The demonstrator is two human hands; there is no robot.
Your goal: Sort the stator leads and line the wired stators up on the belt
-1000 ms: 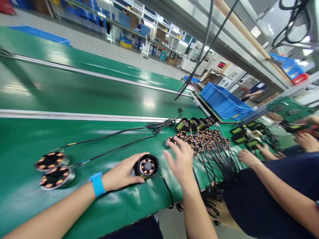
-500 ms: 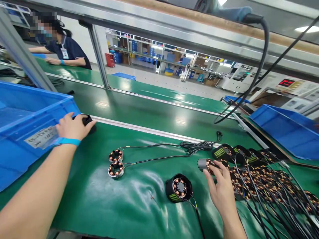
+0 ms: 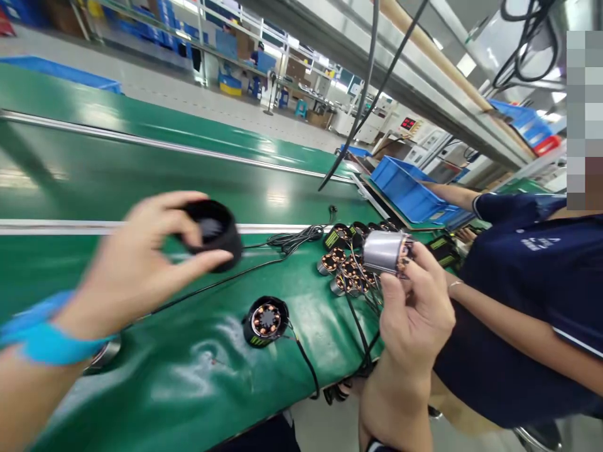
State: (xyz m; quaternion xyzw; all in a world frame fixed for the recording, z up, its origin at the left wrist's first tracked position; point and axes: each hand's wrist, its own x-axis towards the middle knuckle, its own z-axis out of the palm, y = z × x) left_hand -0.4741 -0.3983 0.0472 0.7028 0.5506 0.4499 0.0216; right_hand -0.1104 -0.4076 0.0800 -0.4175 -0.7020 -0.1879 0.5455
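Nearest the camera, on the green belt [image 3: 155,383], sits a black motor [image 3: 265,321] with copper coils showing at its open top and a black cable [image 3: 304,361] running off its right side toward the near edge. It lies between the two hands and neither touches it.

Just right of it and raised above the belt, the right hand [image 3: 414,314] pinches a silver metal cylinder [image 3: 384,251] between thumb and fingertips; copper windings show at the cylinder's right end, against the fingers. The cylinder lies on its side in the air, over the pile of parts.

On the left, the left hand [image 3: 136,263] is lifted clear of the belt and grips a black cup-shaped shell [image 3: 214,233], thumb under it and fingers curled over its top, its dark hollow facing the camera. A blue wristband [image 3: 44,336] circles that wrist. The hand is blurred, so how the fingertips sit is hard to tell.

Behind the right hand, a pile of copper-wound coils [image 3: 342,267] and black casings [image 3: 336,237] with yellow-green labels lies on the belt, their black wires trailing to the near edge. A bundled black cable [image 3: 296,240] lies to the left of the pile.

At the right, another person in a dark blue shirt [image 3: 522,295] leans over the belt, one arm stretched to a blue bin [image 3: 407,188] farther back.

Beyond, a metal rail [image 3: 141,224] crosses the belt, and two black cords [image 3: 362,100] hang down from above.
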